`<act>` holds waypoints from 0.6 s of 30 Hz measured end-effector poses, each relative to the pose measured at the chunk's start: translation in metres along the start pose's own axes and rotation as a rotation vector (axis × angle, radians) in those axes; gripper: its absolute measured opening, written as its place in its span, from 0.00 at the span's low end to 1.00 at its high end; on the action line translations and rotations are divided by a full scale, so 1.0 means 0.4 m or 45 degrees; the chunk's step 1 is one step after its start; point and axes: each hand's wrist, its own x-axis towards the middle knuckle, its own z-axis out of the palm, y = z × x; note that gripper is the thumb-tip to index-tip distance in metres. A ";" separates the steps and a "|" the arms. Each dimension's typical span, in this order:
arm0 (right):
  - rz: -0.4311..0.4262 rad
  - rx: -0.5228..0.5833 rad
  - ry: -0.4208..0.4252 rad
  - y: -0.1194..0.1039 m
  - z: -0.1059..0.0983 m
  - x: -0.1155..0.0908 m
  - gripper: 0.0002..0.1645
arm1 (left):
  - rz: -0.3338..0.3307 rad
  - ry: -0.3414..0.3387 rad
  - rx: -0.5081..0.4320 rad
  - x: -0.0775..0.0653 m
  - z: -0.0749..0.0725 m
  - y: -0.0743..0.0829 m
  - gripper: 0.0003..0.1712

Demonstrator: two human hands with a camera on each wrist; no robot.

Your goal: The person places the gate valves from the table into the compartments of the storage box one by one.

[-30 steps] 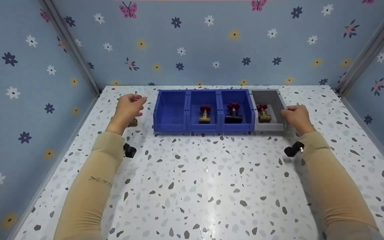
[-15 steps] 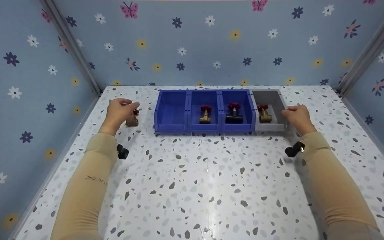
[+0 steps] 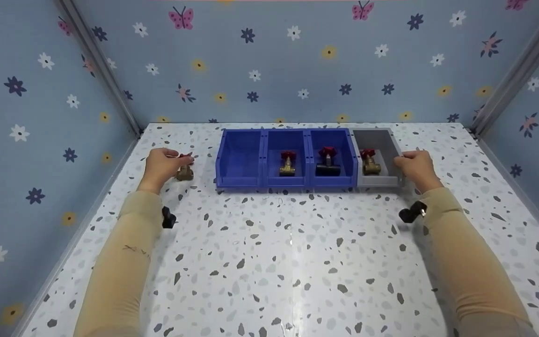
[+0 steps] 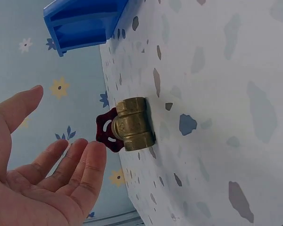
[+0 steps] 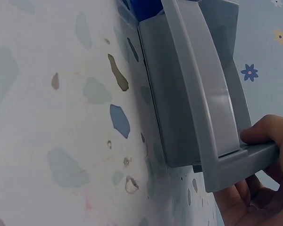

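Observation:
My left hand [image 3: 159, 167] is beside a brass gate valve [image 4: 133, 124] with a red handwheel [image 4: 108, 130], which stands on the table left of the bins. In the left wrist view its thumb and fingers are spread apart, with the fingertips close to the handwheel; whether they touch it I cannot tell. My right hand [image 3: 418, 169] grips the right side wall of the grey bin [image 3: 393, 179], thumb inside and fingers outside. That bin holds another brass valve with a red handwheel [image 3: 371, 164].
Left of the grey bin, several blue bins [image 3: 240, 181] stand in a row. One holds a brass valve [image 3: 287, 167]. Another has a black-bodied valve [image 3: 328, 168] with a red handwheel. Patterned blue walls [image 3: 279, 61] enclose the speckled white table [image 3: 269, 262].
My left hand has moved left and down to the brass valve's handwheel, and the valve body shows more. The right hand keeps its grip on the grey bin.

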 end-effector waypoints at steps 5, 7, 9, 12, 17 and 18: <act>0.016 0.006 0.006 -0.001 0.001 -0.002 0.36 | -0.020 0.008 0.020 0.004 0.005 -0.006 0.41; 0.032 0.013 0.002 -0.003 0.000 -0.003 0.36 | -0.027 0.005 0.028 0.006 0.007 -0.007 0.40; 0.039 0.016 -0.001 -0.005 -0.001 -0.003 0.36 | -0.036 0.000 0.035 0.009 0.007 -0.011 0.40; 0.039 0.024 -0.004 -0.006 -0.002 -0.005 0.36 | -0.045 -0.009 0.039 0.012 0.007 -0.017 0.41; 0.028 0.020 -0.021 -0.004 -0.002 -0.008 0.35 | -0.062 -0.033 0.095 0.018 0.001 -0.030 0.45; 0.029 0.018 -0.022 -0.003 -0.003 -0.008 0.35 | -0.064 -0.040 0.103 0.019 0.001 -0.032 0.45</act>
